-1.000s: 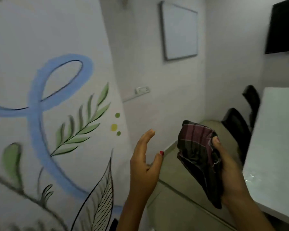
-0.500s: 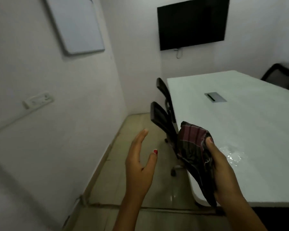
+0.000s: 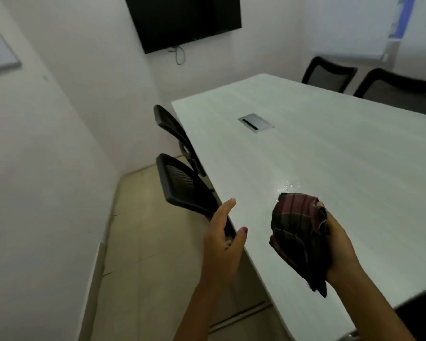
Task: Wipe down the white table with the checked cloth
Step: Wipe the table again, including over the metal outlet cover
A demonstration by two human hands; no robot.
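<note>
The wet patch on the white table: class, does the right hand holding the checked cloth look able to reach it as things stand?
Probably yes. The right hand grips the checked cloth over the white table, and the wet patch glistens just beyond the cloth; nothing lies between them.

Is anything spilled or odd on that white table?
Yes: a small glistening wet patch, likely a spill, lies on the white table, just beyond the checked cloth gripped in the right hand.
</note>
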